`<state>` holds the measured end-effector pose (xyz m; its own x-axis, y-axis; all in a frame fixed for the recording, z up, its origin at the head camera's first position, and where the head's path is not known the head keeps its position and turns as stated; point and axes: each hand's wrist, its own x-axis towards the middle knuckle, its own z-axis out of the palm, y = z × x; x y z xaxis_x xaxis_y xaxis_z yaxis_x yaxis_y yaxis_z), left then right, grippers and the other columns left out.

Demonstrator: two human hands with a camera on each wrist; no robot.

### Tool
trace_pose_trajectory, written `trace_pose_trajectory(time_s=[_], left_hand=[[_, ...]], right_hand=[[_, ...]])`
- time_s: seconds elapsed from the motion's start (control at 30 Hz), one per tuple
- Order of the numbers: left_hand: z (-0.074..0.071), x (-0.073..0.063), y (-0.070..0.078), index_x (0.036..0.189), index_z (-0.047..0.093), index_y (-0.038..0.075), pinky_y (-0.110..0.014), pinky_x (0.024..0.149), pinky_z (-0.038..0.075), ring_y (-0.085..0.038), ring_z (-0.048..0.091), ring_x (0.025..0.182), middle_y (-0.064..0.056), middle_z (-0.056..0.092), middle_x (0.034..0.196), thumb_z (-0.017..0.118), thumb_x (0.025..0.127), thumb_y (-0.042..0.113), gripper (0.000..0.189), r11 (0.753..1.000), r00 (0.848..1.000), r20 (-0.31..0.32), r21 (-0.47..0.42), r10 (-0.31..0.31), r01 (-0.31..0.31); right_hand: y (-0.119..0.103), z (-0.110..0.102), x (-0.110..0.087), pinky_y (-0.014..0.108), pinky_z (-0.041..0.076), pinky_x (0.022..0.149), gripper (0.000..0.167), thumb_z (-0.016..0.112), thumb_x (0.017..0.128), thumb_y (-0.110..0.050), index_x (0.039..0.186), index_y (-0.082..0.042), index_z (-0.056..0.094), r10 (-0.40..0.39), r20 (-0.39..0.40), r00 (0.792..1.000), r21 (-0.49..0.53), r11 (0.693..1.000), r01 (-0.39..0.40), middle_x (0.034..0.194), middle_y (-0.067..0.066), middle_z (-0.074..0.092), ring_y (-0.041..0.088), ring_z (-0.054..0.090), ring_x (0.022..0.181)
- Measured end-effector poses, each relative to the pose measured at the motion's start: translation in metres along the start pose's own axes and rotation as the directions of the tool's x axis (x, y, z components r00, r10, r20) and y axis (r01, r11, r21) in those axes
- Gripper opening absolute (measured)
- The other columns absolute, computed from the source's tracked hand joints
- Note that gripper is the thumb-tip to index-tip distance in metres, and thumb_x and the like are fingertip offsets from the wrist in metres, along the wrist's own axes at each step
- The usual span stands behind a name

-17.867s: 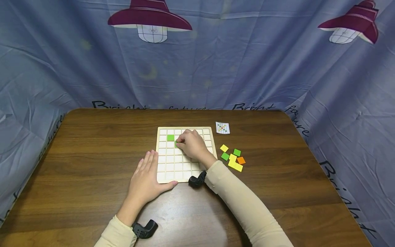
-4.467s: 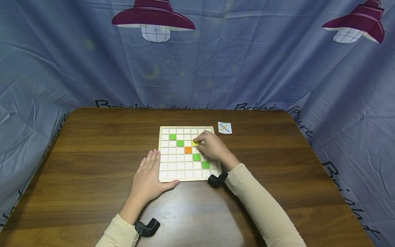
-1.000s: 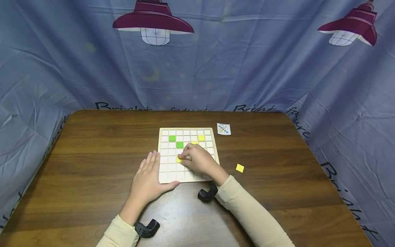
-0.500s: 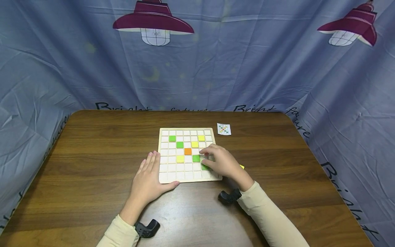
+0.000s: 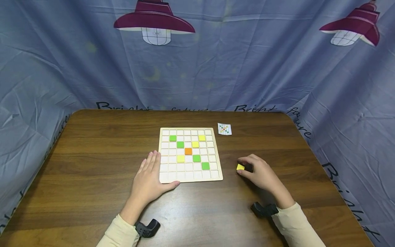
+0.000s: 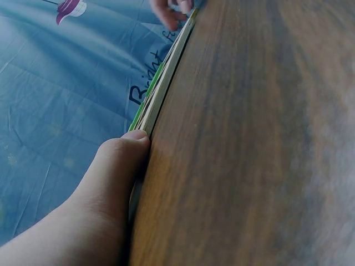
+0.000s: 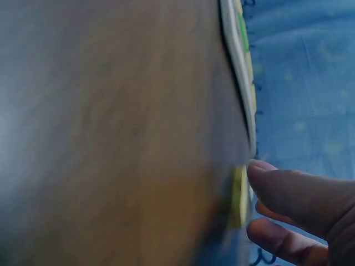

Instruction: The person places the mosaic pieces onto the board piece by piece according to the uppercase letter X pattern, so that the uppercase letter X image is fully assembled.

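A square wooden grid board [image 5: 220, 173] lies on the table with white squares and several coloured tiles in it. Green tiles [image 5: 180, 144] and an orange tile [image 5: 188, 151] form a slanting line, and yellow tiles [image 5: 195, 144] lie on the other slant. My left hand [image 5: 148, 176] rests flat along the board's left edge, its thumb [image 6: 136, 134] at the near edge. Right of the board, one loose yellow tile [image 5: 240, 167] lies on the table. My right hand [image 5: 260, 173] is at it, thumb [image 7: 263, 166] and fingertips on opposite sides, with a gap showing at the index finger.
A small printed card [image 5: 224, 129] with a coloured grid pattern lies beyond the board's far right corner. The brown wooden table [image 5: 108, 144] ends at a blue curtain [image 5: 197, 68] behind. Each wrist wears a black camera [image 5: 264, 209].
My right hand has left the yellow tile placed at the board's left middle and moved right to the loose yellow tile. Before that, other tiles from the pile went into the board. The left hand stays.
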<state>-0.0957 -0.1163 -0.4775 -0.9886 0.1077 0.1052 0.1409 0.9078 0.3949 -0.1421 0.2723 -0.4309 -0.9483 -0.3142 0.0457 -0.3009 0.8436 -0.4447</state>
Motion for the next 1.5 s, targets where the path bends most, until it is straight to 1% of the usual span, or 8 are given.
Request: trace_pose_trajectory(time_s=[0.17, 0.33, 0.5, 0.63, 0.93, 1.17, 1.37, 1.5], left_hand=[[-0.001, -0.001, 0.001, 0.155, 0.024, -0.004, -0.046, 0.125, 0.022, -0.032, 0.021, 0.153, -0.02, 0.024, 0.163, 0.06, 0.068, 0.087, 0.131, 1.0, 1.0, -0.022, -0.001, 0.009, -0.009], [-0.001, -0.001, 0.002, 0.155, 0.025, -0.004, -0.047, 0.125, 0.022, -0.032, 0.022, 0.153, -0.02, 0.025, 0.162, 0.063, 0.068, 0.085, 0.13, 1.0, 1.0, -0.027, -0.004, 0.011, -0.011], [-0.002, -0.001, 0.002, 0.156, 0.022, -0.003, -0.046, 0.126, 0.02, -0.031, 0.02, 0.154, -0.019, 0.022, 0.164, 0.06, 0.069, 0.086, 0.13, 1.0, 1.0, -0.005, -0.004, 0.007, -0.007], [-0.002, -0.001, 0.001, 0.156, 0.022, -0.003, -0.046, 0.126, 0.02, -0.032, 0.02, 0.154, -0.019, 0.022, 0.164, 0.059, 0.069, 0.087, 0.13, 1.0, 1.0, -0.005, -0.002, 0.01, -0.01], [-0.002, 0.0, 0.001, 0.156, 0.022, -0.003, -0.046, 0.126, 0.02, -0.032, 0.02, 0.154, -0.019, 0.021, 0.164, 0.06, 0.069, 0.087, 0.131, 1.0, 1.0, 0.003, 0.0, 0.004, -0.004], [-0.001, 0.001, 0.001, 0.156, 0.022, -0.003, -0.046, 0.126, 0.021, -0.032, 0.02, 0.154, -0.019, 0.022, 0.164, 0.06, 0.069, 0.086, 0.13, 1.0, 1.0, 0.007, 0.001, 0.001, -0.001], [0.0, 0.001, 0.0, 0.156, 0.022, -0.003, -0.046, 0.125, 0.021, -0.031, 0.021, 0.153, -0.019, 0.023, 0.163, 0.06, 0.07, 0.085, 0.129, 1.0, 1.0, 0.003, 0.005, 0.003, -0.003], [0.0, 0.0, 0.0, 0.156, 0.022, -0.003, -0.045, 0.126, 0.02, -0.031, 0.02, 0.154, -0.019, 0.023, 0.163, 0.06, 0.07, 0.086, 0.129, 1.0, 1.0, 0.003, 0.005, 0.003, -0.003]], right_hand=[[0.009, -0.001, -0.007, 0.039, 0.052, 0.081, 0.031, 0.079, 0.085, -0.02, 0.113, -0.009, 0.072, 0.019, -0.004, 1.0, 0.006, 1.0, -0.019, 0.103, 0.002, 0.067, 0.019, 0.063, 0.094], [0.01, 0.001, -0.006, 0.031, 0.049, 0.075, 0.022, 0.079, 0.084, -0.016, 0.104, -0.012, 0.071, 0.024, -0.007, 1.0, 0.032, 0.999, -0.024, 0.099, 0.001, 0.066, 0.016, 0.059, 0.087], [0.007, 0.003, 0.002, 0.022, 0.044, 0.064, 0.019, 0.078, 0.085, -0.012, 0.099, -0.014, 0.065, 0.061, 0.0, 0.998, 0.127, 0.99, -0.061, 0.089, 0.0, 0.064, 0.014, 0.054, 0.076], [-0.001, 0.008, 0.014, 0.021, 0.044, 0.06, 0.017, 0.077, 0.086, -0.012, 0.098, -0.013, 0.066, 0.065, -0.015, 0.998, 0.201, 0.978, -0.061, 0.085, 0.0, 0.065, 0.013, 0.053, 0.071], [-0.049, 0.028, 0.047, 0.022, 0.04, 0.057, 0.014, 0.077, 0.086, -0.015, 0.098, -0.015, 0.07, 0.017, 0.031, 0.999, 0.307, 0.951, -0.026, 0.084, -0.001, 0.066, 0.016, 0.05, 0.068], [-0.09, 0.05, 0.068, 0.022, 0.041, 0.055, 0.012, 0.077, 0.087, -0.018, 0.097, -0.016, 0.071, -0.055, 0.068, 0.996, 0.369, 0.929, 0.026, 0.082, -0.004, 0.067, 0.013, 0.05, 0.062], [-0.122, 0.07, 0.077, 0.021, 0.041, 0.055, 0.012, 0.077, 0.087, -0.021, 0.097, -0.017, 0.071, -0.134, 0.122, 0.983, 0.372, 0.925, 0.08, 0.082, -0.008, 0.067, 0.01, 0.049, 0.062], [-0.14, 0.08, 0.081, 0.022, 0.041, 0.061, 0.011, 0.078, 0.086, -0.022, 0.094, -0.018, 0.071, -0.188, 0.113, 0.976, 0.334, 0.932, 0.141, 0.08, -0.01, 0.068, 0.01, 0.051, 0.068]])
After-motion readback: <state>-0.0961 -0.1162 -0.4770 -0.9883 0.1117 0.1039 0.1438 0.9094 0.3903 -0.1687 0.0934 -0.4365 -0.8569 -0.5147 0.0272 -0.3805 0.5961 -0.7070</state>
